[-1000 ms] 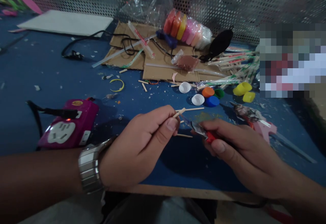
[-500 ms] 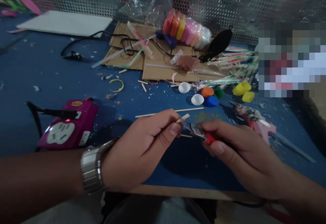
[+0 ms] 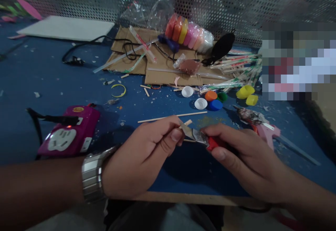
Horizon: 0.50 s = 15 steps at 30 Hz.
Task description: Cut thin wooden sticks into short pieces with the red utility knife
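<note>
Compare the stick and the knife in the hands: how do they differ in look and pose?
- Look: the stick is plain and pale; the knife has a grey metal blade and a red handle.
- Pose: the stick's free end points away and to the right; the knife's blade points away and to the left.
- Hold: left hand has the stick, right hand the knife.
Shared: both are partly hidden by fingers.

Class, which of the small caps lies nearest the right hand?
The blue cap, the only blue one, just beyond the right hand; the orange cap behind it lies farther off.
</note>
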Each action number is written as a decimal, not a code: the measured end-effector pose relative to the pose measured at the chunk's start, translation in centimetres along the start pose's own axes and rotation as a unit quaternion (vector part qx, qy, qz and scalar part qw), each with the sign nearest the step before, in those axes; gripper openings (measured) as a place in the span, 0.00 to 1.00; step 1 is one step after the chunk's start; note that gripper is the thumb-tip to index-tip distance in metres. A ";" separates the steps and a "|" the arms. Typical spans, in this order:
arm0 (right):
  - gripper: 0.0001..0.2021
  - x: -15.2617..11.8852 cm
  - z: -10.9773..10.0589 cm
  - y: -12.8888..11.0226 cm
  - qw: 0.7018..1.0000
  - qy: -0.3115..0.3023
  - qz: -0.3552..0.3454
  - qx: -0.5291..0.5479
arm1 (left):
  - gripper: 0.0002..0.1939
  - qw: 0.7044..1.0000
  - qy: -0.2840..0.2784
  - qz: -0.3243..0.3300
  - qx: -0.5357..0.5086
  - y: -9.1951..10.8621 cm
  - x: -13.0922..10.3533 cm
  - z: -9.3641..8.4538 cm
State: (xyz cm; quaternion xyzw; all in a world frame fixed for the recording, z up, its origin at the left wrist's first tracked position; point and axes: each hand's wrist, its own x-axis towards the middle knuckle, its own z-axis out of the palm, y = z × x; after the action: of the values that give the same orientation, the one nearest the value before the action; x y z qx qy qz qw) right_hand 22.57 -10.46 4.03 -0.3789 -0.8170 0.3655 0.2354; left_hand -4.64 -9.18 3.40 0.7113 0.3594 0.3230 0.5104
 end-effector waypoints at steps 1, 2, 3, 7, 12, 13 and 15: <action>0.07 0.1 0.1 0.0 1.000 -0.001 -0.003 -0.004 | 0.17 1.000 -0.010 0.004 0.001 0.0 0.0 0.0; 0.07 0.1 0.1 -0.1 1.000 -0.001 -0.008 -0.006 | 0.16 1.000 -0.020 0.006 0.002 0.0 0.0 0.0; 0.07 0.2 0.1 -0.1 1.000 -0.001 -0.013 -0.007 | 0.16 1.000 -0.026 0.009 0.004 0.0 0.0 0.0; 0.07 0.3 -0.1 -0.3 1.000 0.012 -0.017 -0.008 | 0.19 1.000 -0.004 0.016 0.011 0.2 0.0 -0.1; 0.07 0.3 -0.1 -0.3 1.000 0.002 -0.018 -0.009 | 0.18 0.999 -0.028 0.011 0.034 0.3 0.1 -0.1; 0.07 0.2 -0.1 -0.3 1.000 0.000 -0.019 -0.006 | 0.18 0.999 -0.033 0.013 0.036 0.3 0.1 -0.1; 0.07 0.2 0.0 -0.3 1.000 0.004 -0.022 -0.003 | 0.18 0.999 -0.024 0.018 0.028 0.3 0.0 0.0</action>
State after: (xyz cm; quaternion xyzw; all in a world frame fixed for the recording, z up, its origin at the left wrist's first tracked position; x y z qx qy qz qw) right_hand 22.33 -10.43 4.30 -0.3629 -0.8251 0.3564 0.2458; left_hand -4.57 -9.26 3.71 0.7392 0.3426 0.3051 0.4930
